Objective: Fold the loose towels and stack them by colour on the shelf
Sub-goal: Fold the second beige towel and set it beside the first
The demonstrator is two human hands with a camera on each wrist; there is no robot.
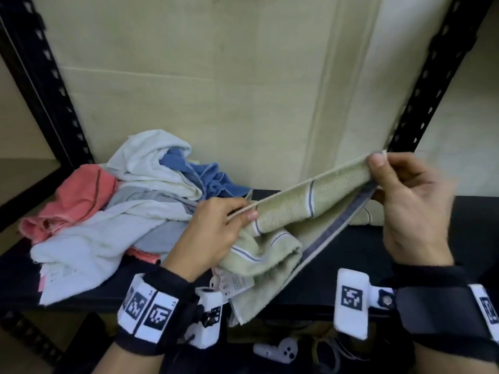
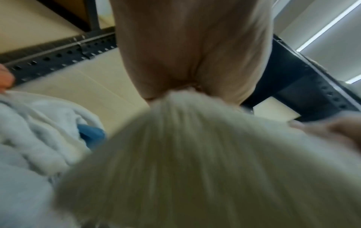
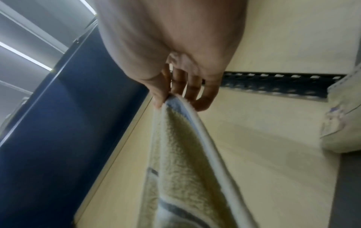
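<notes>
1. Green terry, trimmed with a grey-blue band, stretches between both hands: the green towel hangs in the air above the front of the shelf, lifted clear, I judge, so its edges can be found and matched before the fold.
2. The right hand pinches one corner between thumb and fingertips, held higher than the other end; a fine pinch suits lining up a hem.
3. The left hand grips the top edge further along, thumb on top, with the rest of the cloth bunched beneath its palm (the wrist view is too blurred to show how the other fingers lie).
4. Slack cloth and a paper tag droop below the shelf's front lip, so the towel is not yet squared.
5. The loose pile of white, grey, blue and coral towels sits on the left half of the shelf, unfolded, beside the left hand.
6. A folded pale towel lies toward the back right, partly hidden behind the right hand, probably the start of the green stack, which would explain working on this side.
7. Most of the task remains.
</notes>
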